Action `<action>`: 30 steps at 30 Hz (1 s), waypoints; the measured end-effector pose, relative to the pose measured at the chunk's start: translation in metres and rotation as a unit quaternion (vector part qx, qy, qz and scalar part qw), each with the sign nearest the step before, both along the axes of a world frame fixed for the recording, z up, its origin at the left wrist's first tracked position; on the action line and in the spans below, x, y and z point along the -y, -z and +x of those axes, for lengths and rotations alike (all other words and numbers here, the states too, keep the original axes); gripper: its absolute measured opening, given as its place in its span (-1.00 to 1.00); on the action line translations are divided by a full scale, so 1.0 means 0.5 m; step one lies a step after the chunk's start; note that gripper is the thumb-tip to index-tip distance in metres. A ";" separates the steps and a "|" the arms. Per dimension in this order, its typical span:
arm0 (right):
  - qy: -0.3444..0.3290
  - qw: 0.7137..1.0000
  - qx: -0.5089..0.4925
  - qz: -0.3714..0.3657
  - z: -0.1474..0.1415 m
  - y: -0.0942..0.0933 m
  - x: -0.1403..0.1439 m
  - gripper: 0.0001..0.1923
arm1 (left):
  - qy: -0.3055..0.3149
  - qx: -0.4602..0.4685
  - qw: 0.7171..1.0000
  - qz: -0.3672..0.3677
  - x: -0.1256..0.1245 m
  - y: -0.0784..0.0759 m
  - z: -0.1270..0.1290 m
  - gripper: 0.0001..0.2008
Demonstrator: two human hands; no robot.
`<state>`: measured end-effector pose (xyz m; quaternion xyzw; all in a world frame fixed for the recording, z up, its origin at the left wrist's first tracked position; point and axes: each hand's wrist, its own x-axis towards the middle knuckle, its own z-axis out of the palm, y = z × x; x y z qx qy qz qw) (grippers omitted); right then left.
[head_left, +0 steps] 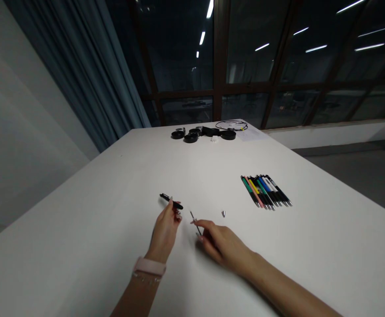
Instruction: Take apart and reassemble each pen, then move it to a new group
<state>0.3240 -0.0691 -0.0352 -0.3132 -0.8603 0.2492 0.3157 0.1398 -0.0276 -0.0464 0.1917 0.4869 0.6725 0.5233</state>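
Two hands [164, 231] [223, 243] — slim pen parts [171, 201].

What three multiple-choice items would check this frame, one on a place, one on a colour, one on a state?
1. Where does the row of pens lie on the white table?
A. To the right of both hands
B. Beside the curtain
C. Under the left wrist

2. What colour is the pen barrel in the left hand?
A. Pink
B. Black
C. Yellow

3. How is the thin refill held?
A. Lying loose on the table
C. Tucked among the row of pens
B. Pinched in the right hand

Answers:
1. A, the row sits right of the hands, nearer the table's right edge.
2. B, the barrel looks dark black against the white top.
3. B, the right hand's fingertips close on the refill's lower end. A small silver tip lies apart on the table.
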 end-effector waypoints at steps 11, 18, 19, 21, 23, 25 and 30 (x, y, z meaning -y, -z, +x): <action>-0.044 0.994 -0.020 -0.098 -0.005 -0.005 0.012 -0.56 | 0.047 0.011 0.999 -0.021 0.008 -0.009 0.007 -0.47; -0.052 0.988 -0.032 -0.145 -0.007 -0.005 0.009 -0.54 | 0.057 -0.013 0.998 -0.031 0.008 -0.011 0.014 -0.44; -0.052 0.987 -0.034 -0.148 -0.007 -0.005 0.009 -0.54 | 0.059 -0.014 0.998 -0.031 0.008 -0.013 0.015 -0.44; -0.052 0.987 -0.036 -0.147 -0.005 -0.004 0.009 -0.54 | 0.059 -0.012 0.998 -0.031 0.009 -0.016 0.015 -0.44; -0.051 0.987 -0.038 -0.146 -0.003 -0.004 0.010 -0.54 | 0.054 -0.009 0.998 -0.031 0.009 -0.020 0.015 -0.44; -0.050 0.987 -0.042 -0.149 -0.003 -0.002 0.010 -0.54 | 0.047 -0.006 0.998 -0.030 0.009 -0.020 0.014 -0.43; -0.053 0.976 -0.081 -0.195 -0.007 0.001 0.007 -0.53 | 0.057 -0.021 0.998 -0.023 0.009 -0.010 0.011 -0.46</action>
